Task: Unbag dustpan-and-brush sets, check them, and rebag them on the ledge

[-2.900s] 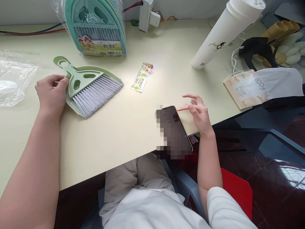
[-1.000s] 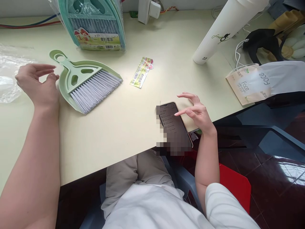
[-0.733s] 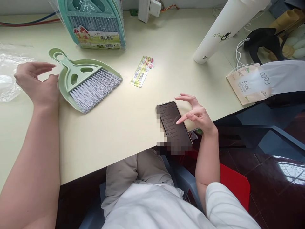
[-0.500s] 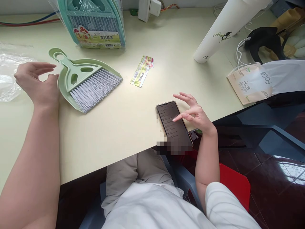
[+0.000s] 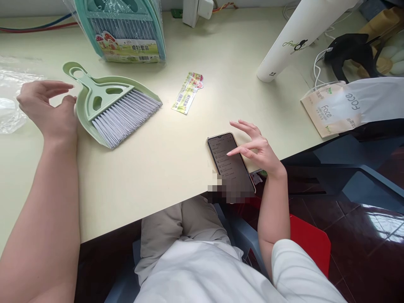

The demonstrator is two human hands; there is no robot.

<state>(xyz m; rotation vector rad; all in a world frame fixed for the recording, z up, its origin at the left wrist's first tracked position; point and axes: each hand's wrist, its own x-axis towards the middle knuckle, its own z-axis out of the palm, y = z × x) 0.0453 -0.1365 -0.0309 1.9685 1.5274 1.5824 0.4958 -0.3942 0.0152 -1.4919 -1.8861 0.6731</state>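
My right hand (image 5: 255,145) hovers over a smartphone (image 5: 232,162), a finger at its lit screen and the other fingers spread. The phone lies at the table's front edge, and its lower part is blurred out. On the left, my left hand (image 5: 47,103) rests on the table with fingers curved and apart, holding nothing. Just right of that hand lies a light green dustpan (image 5: 82,111), its handle pointing up and left. A small brush (image 5: 126,118) with grey bristles is nested in the dustpan. A printed card label (image 5: 188,93) lies flat between brush and phone.
Packaged teal dustpan sets (image 5: 126,29) stand at the back. Clear plastic wrap (image 5: 12,97) lies far left. A white plug adapter (image 5: 197,11) sits by the wall. To the right are a tall white cylinder (image 5: 299,38), a black object (image 5: 345,52) and a face-tissue pack (image 5: 334,107).
My right finger has shifted slightly up and left over the phone screen. The left hand and the dustpan stay in place; the view has tilted very slightly.
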